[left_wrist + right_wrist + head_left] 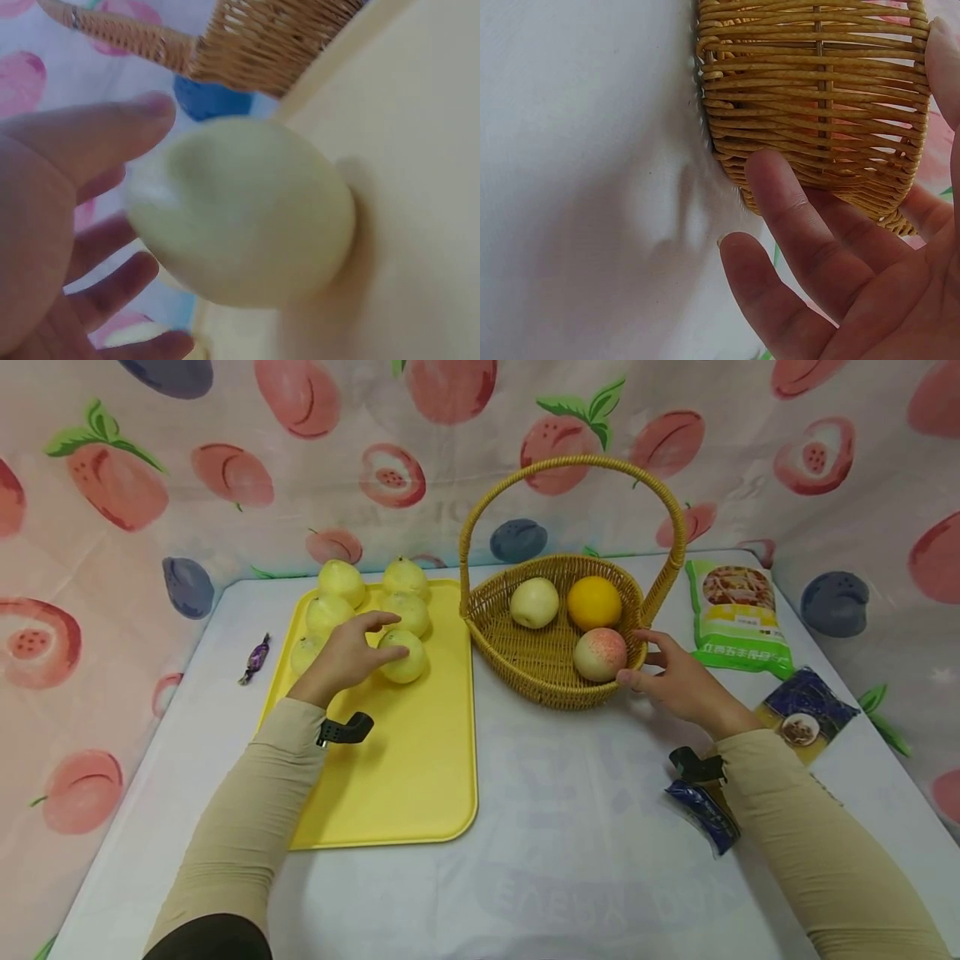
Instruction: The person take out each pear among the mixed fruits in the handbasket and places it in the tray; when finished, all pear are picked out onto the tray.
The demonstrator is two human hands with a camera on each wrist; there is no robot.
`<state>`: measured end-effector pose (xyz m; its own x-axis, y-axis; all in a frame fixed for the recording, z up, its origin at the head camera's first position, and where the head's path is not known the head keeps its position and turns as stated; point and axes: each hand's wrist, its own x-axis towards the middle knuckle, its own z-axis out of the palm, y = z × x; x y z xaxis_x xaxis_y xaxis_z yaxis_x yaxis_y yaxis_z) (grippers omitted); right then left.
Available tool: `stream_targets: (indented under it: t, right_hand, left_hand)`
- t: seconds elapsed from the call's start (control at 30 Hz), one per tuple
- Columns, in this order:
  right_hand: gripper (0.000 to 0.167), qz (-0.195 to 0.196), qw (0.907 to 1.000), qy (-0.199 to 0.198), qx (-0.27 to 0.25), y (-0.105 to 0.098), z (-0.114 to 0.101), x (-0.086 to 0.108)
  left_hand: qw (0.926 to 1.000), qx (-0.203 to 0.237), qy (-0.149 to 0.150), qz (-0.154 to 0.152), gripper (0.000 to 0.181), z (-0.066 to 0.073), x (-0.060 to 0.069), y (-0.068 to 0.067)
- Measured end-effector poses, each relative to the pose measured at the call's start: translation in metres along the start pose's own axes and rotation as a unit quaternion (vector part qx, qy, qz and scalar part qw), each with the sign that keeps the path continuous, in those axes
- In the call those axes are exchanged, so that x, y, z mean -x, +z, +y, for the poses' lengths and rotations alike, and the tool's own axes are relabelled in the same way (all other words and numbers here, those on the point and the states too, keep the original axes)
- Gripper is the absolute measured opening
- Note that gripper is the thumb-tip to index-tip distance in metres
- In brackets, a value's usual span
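My left hand (351, 653) reaches over the yellow tray (397, 777), thumb and fingers spread around the near pale yellow pomelo-like fruit (406, 658). In the left wrist view this fruit (244, 214) sits on the tray, and the fingers do not close on it. Several similar fruits (406, 577) stand behind and beside it, partly hidden by the hand. My right hand (678, 681) holds the right side of the wicker basket (525, 681), thumb at the rim and fingers against the outer wall. Inside lie a pale apple-like fruit (534, 602), an orange (594, 602) and a peach (601, 654).
A purple wrapped candy (257, 658) lies left of the tray. Right of the basket are a green food packet (738, 614) and a dark blue packet (806, 714). Another blue packet (705, 814) lies under the right wrist. The basket's tall handle (573, 461) arches upward.
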<state>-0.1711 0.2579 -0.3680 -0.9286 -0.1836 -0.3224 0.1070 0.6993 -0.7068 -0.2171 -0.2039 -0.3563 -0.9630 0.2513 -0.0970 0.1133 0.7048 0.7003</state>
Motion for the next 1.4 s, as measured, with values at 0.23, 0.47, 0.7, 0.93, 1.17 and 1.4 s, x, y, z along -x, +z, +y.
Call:
stream_targets:
  t: [0.23, 0.47, 0.7, 0.93, 1.17, 1.4]
  right_hand:
    - [0.103, 0.002, 1.0, 0.006, 0.002, -0.001, -0.001, 0.001]
    - [0.101, 0.004, 1.0, 0.007, -0.002, -0.001, -0.002, 0.001]
    - [0.101, 0.001, 1.0, 0.004, -0.004, -0.001, -0.003, 0.001]
    - [0.101, 0.001, 1.0, 0.001, 0.0, -0.002, -0.002, 0.0]
    - [0.1, 0.004, 1.0, 0.006, -0.003, 0.0, -0.002, 0.002]
    - [0.1, 0.005, 1.0, 0.004, -0.002, 0.0, -0.002, 0.001]
  left_hand:
    - [0.9987, -0.011, 0.038, 0.034, 0.062, 0.028, 0.005, -0.007]
    - [0.9936, 0.017, 0.111, 0.011, 0.068, 0.066, 0.007, 0.003]
    - [0.9857, 0.001, 0.163, -0.041, 0.065, 0.095, 0.0, 0.026]
    - [0.9811, -0.007, 0.179, -0.072, 0.066, 0.112, -0.016, 0.049]
    - [0.9789, 0.005, 0.179, -0.099, 0.068, 0.123, -0.038, 0.073]
    - [0.9783, 0.002, 0.192, -0.078, 0.065, 0.13, -0.061, 0.093]
